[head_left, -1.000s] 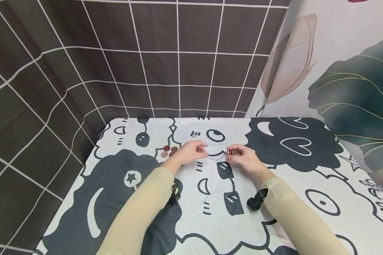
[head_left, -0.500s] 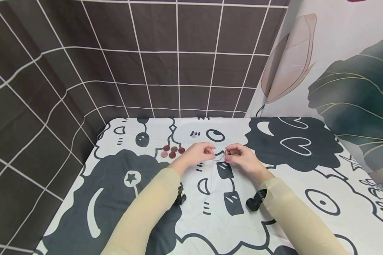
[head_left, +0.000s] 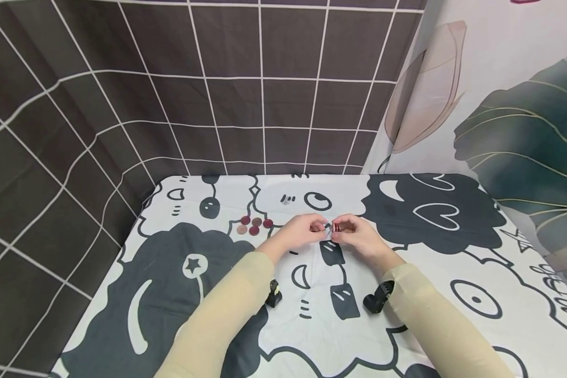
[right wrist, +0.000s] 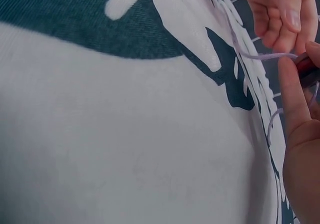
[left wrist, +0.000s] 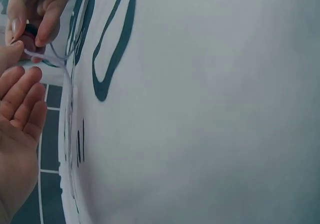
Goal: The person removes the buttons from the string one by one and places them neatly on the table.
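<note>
My right hand pinches a small dark red, round, flat piece between thumb and fingers. In the left wrist view this red piece sits under a darker rim, and how many pieces are stacked there is unclear. A thin lilac cord runs out from the piece and trails over the cloth. My left hand is close beside it, thumb and index curved towards the piece; a fingertip appears against its edge in the left wrist view. Whether the left fingers grip the cord or piece cannot be seen.
Several round red, brown and pink discs lie on the cloth left of my left hand. A white cloth with dark cartoon prints covers the surface. Behind hangs a dark gridded curtain, with a leaf-patterned one at the right.
My left hand has moved right, away from the loose discs and up to my right hand. The discs it partly covered now show. The right hand keeps its hold, nearly still.
</note>
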`<state>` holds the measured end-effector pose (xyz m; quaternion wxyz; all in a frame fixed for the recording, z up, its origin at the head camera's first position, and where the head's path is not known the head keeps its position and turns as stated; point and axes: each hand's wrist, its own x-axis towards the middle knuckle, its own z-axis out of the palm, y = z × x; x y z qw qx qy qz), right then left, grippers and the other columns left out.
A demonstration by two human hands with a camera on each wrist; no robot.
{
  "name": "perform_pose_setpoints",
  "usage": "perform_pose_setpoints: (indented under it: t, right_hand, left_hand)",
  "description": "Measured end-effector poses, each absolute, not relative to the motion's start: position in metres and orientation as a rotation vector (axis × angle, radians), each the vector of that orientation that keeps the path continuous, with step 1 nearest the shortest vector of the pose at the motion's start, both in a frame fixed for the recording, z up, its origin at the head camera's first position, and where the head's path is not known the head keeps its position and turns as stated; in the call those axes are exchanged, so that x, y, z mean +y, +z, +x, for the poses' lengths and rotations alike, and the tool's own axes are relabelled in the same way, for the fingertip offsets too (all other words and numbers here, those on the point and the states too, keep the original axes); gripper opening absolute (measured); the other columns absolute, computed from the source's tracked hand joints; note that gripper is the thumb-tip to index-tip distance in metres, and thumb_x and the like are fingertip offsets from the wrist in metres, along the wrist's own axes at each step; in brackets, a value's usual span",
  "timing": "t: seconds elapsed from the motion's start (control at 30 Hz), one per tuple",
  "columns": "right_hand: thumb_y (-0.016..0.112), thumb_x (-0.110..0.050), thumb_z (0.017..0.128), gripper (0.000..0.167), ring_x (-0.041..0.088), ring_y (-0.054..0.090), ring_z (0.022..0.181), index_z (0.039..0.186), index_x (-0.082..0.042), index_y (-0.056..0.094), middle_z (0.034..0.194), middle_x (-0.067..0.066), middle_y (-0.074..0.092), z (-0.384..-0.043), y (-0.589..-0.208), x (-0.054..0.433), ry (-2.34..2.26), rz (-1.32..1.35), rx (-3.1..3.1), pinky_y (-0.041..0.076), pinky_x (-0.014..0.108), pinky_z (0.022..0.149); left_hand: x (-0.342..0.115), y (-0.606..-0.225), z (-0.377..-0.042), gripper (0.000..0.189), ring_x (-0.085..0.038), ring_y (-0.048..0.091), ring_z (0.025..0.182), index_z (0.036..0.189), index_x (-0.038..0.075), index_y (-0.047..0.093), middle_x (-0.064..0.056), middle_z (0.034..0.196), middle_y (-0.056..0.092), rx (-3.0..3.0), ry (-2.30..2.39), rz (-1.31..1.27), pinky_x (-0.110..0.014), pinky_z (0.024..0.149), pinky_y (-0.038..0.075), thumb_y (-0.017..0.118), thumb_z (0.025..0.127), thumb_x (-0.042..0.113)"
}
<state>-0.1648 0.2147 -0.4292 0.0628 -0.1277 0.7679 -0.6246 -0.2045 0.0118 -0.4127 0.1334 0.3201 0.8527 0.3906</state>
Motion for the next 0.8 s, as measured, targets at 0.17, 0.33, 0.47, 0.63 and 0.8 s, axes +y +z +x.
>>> perform_pose_setpoints:
  t: [0.17,0.33,0.47,0.63,0.8]
  right_hand:
    - [0.06,0.009,0.082,0.036,0.007,0.063,0.08,0.115,0.016,0.048,0.099,0.019,0.059,-0.161,-0.424,0.211,-1.936,-0.403,2.276,0.052,0.022,0.072]
    - [0.059,0.01,0.082,0.036,0.01,0.064,0.083,0.115,0.017,0.047,0.1,0.019,0.059,-0.164,-0.435,0.212,-1.999,-0.428,2.236,0.053,0.025,0.075]
    - [0.058,0.01,0.082,0.034,0.011,0.065,0.083,0.114,0.017,0.048,0.099,0.016,0.06,-0.165,-0.437,0.213,-2.03,-0.444,2.217,0.053,0.026,0.075]
    - [0.059,0.011,0.083,0.034,0.012,0.065,0.085,0.114,0.018,0.048,0.099,0.009,0.061,-0.164,-0.438,0.213,-2.045,-0.441,2.204,0.053,0.028,0.076]
    - [0.06,0.009,0.084,0.037,0.012,0.065,0.087,0.118,0.018,0.048,0.101,0.008,0.062,-0.163,-0.437,0.213,-2.05,-0.413,2.178,0.053,0.028,0.077]
  left_hand:
    - [0.016,-0.413,-0.201,0.03,-0.01,0.058,0.093,0.115,0.009,0.061,0.001,0.099,0.064,2.462,1.148,0.926,-0.022,0.082,0.045,0.066,0.088,0.02]
    - [0.018,-0.417,-0.201,0.03,-0.008,0.058,0.091,0.115,0.01,0.061,0.003,0.098,0.065,2.465,1.156,0.934,-0.022,0.081,0.045,0.066,0.088,0.023]
    - [0.019,-0.415,-0.2,0.032,-0.009,0.058,0.092,0.115,0.01,0.061,0.002,0.099,0.065,2.463,1.169,0.919,-0.022,0.082,0.045,0.067,0.088,0.025]
    - [0.02,-0.414,-0.199,0.033,-0.009,0.059,0.094,0.117,0.011,0.061,0.003,0.101,0.065,2.46,1.166,0.889,-0.022,0.084,0.045,0.067,0.088,0.025]
    - [0.021,-0.414,-0.2,0.033,-0.008,0.058,0.094,0.118,0.012,0.061,0.003,0.101,0.065,2.486,1.137,0.883,-0.022,0.084,0.045,0.066,0.088,0.026]
